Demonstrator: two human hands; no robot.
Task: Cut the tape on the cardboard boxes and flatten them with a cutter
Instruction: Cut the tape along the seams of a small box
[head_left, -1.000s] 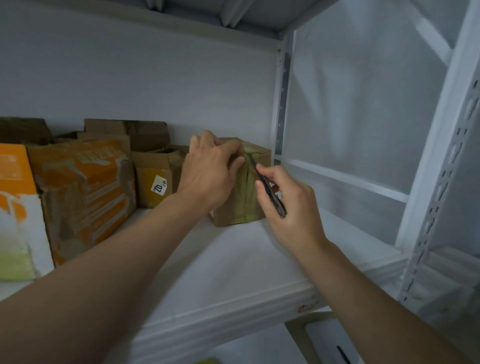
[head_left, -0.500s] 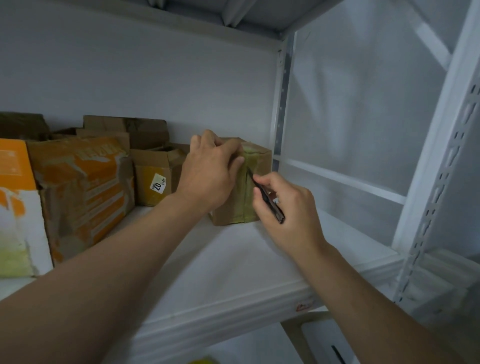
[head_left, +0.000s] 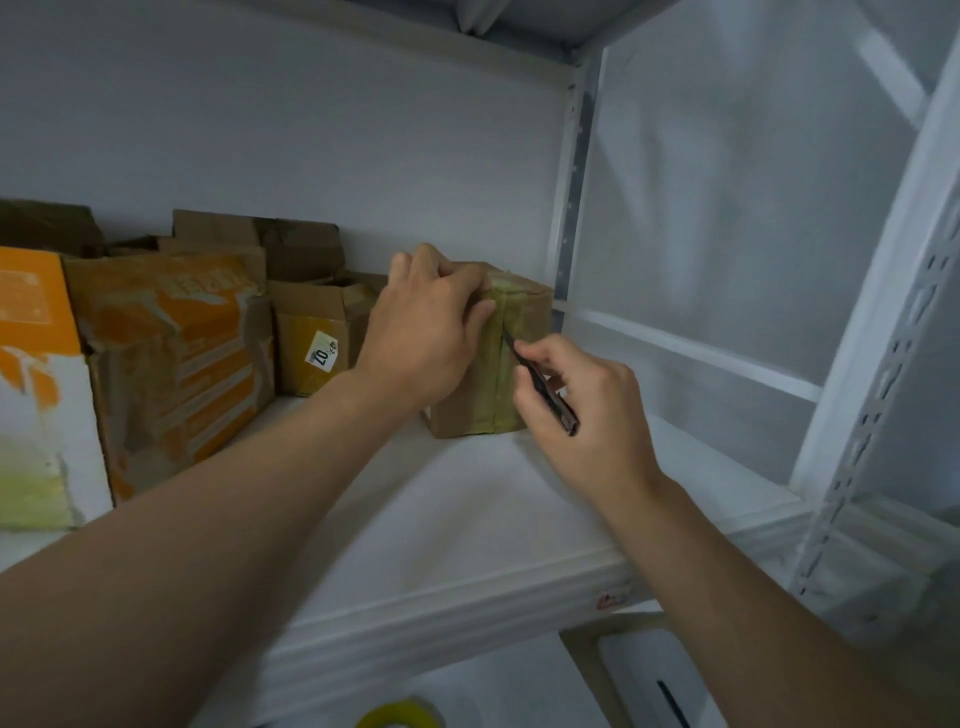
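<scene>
A small brown cardboard box wrapped in yellowish tape stands upright on the white shelf. My left hand grips its upper left side, thumb on the front face. My right hand holds a slim dark cutter like a pen. The blade tip touches the vertical taped seam on the box front, about halfway down.
Several other cardboard boxes stand to the left: an open brown one with a "20" sticker, an orange-printed one and an orange and white one. A white perforated rack post rises at right. A yellow tape roll lies below the shelf.
My right hand has drawn the cutter down the taped seam from near the box's top to about mid-height. My left hand stays on the box.
</scene>
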